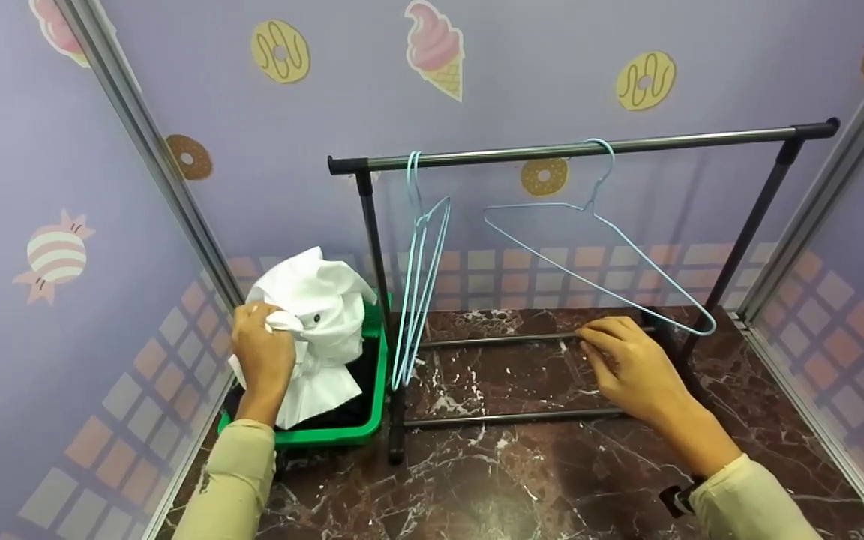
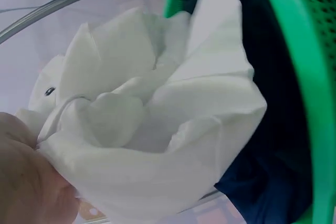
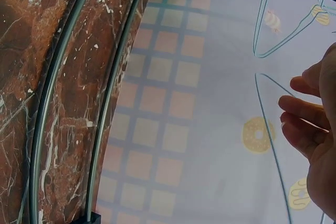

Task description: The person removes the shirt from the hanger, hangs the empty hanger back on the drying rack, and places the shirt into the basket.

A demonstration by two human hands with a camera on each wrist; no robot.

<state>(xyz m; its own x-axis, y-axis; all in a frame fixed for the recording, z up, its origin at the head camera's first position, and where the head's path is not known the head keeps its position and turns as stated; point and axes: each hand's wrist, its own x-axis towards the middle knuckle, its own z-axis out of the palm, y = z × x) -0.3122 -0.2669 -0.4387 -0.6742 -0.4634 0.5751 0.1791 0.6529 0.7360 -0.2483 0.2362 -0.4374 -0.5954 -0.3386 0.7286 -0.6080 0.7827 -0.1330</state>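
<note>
My left hand [image 1: 263, 356] pinches a bunched white shirt [image 1: 323, 296] with a dark button, over the green basket [image 1: 338, 436] at the left. In the left wrist view, the shirt's folds [image 2: 142, 145] spread beside the fingers. Dark clothing [image 2: 268, 182] lies in the basket beneath it. My right hand [image 1: 631, 367] is raised in front of the rack with loosely bent fingers and nothing in them. A light blue hanger [image 1: 653, 266] hangs from the rail just above that hand. In the right wrist view, thumb and fingers [image 3: 307, 116] stand apart from each other.
A metal clothes rack [image 1: 477, 156] with dark posts stands on a brown marbled surface [image 1: 477, 480]. More light blue hangers [image 1: 421, 300] hang together near its left post. Two low bars [image 1: 507, 417] join the rack's feet. Patterned panels [image 1: 132, 315] enclose the space.
</note>
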